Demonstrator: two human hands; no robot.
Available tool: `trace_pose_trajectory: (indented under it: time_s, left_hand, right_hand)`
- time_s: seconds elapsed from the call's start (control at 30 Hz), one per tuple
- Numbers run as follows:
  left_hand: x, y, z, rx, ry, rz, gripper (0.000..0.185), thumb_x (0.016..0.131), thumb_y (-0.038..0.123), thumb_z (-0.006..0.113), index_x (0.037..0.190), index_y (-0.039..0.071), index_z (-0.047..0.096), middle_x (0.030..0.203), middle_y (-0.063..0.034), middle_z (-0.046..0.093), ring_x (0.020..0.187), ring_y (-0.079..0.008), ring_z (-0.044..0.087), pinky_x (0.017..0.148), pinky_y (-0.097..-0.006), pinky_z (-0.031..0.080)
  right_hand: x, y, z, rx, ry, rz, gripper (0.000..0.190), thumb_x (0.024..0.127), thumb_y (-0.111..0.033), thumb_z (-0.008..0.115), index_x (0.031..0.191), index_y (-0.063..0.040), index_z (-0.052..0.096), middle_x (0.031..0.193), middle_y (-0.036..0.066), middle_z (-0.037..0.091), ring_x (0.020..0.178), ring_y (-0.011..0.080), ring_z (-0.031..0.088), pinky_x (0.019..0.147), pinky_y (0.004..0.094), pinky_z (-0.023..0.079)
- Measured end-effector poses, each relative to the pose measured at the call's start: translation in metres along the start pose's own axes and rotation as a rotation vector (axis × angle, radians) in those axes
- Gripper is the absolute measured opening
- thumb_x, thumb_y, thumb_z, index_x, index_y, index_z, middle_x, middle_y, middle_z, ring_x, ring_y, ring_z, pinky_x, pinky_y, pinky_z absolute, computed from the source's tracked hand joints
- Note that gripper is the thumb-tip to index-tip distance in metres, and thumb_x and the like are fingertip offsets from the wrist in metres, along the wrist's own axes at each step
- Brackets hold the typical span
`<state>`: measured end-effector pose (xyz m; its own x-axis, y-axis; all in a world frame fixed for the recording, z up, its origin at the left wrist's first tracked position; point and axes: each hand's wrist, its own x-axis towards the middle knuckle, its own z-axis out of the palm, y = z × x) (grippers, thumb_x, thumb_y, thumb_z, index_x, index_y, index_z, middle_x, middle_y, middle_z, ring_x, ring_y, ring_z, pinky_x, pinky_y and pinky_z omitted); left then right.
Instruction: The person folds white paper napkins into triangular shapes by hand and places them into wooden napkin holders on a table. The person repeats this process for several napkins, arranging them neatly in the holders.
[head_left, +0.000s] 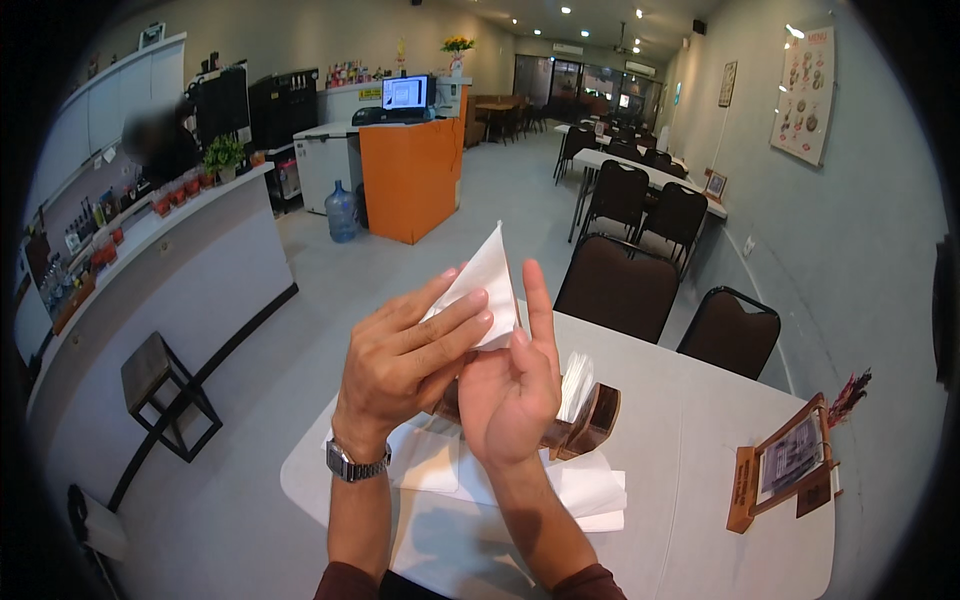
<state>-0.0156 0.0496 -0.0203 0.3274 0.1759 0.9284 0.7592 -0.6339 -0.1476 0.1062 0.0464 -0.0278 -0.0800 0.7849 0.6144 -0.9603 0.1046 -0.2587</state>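
A white paper napkin folded to a pointed triangle (480, 289) is held up above the table, its tip upward. My left hand (405, 345), with a metal-band watch at the wrist, presses its fingers over the napkin's front. Behind and below it, my right hand (517, 382) supports the lower edge, palm showing, thumb bent near the napkin's bottom corner and one finger raised. Beyond the right hand stands a wooden napkin holder (596, 420) with upright white napkins (576, 382), partly hidden. More flat white napkins (589, 491) lie on the white table (645, 517) under my forearms.
A wooden stand with a printed card (787, 457) is at the table's right. Dark chairs (619, 289) line the far side. At left are a wooden stool (154, 375) and a counter (187, 277) with cups and a potted plant; a blurred person (161, 142) is behind it.
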Motion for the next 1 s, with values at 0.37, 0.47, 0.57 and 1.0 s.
trace_pose_trajectory:
  time_s: [0.37,0.47,0.57,1.0]
  left_hand:
    - [0.003,0.002,-0.004,-0.024,-0.035,-0.029,0.033,0.070,0.014,0.079,0.102,0.014,0.072,0.112,-0.0049,0.070,0.112,-0.0289,0.063,0.079,-0.0348,0.053]
    - [0.002,0.000,-0.005,-0.219,0.025,-0.175,0.040,0.075,0.016,0.078,0.113,0.009,0.068,0.114,-0.0072,0.069,0.111,-0.0245,0.063,0.082,-0.0338,0.053]
    - [0.002,0.010,-0.006,-0.660,0.212,-0.588,0.054,0.078,0.011,0.077,0.127,0.000,0.056,0.107,-0.0127,0.070,0.102,-0.0208,0.066,0.082,-0.0310,0.053]
    - [0.007,0.011,-0.025,-0.987,0.168,-0.921,0.068,0.080,0.000,0.073,0.139,-0.002,0.039,0.084,-0.0082,0.069,0.078,-0.0098,0.065,0.069,-0.0226,0.052]
  right_hand:
    - [0.001,0.006,0.000,-0.246,0.077,-0.014,0.058,0.100,-0.009,0.040,0.151,-0.003,0.013,0.132,0.023,0.047,0.121,0.0239,0.050,0.100,0.0352,0.043]
    - [0.000,0.003,0.000,-0.254,0.100,0.057,0.057,0.100,-0.008,0.040,0.151,-0.003,0.014,0.134,0.022,0.046,0.123,0.0240,0.049,0.102,0.0357,0.042]
    - [-0.001,0.005,0.000,-0.242,0.084,0.124,0.055,0.099,-0.007,0.038,0.149,-0.001,0.018,0.139,0.021,0.043,0.127,0.0262,0.046,0.107,0.0394,0.036]
    - [0.001,0.003,0.003,-0.528,0.020,0.213,0.061,0.097,-0.009,0.049,0.148,0.003,0.018,0.115,0.016,0.057,0.104,0.0166,0.058,0.092,0.0311,0.048]
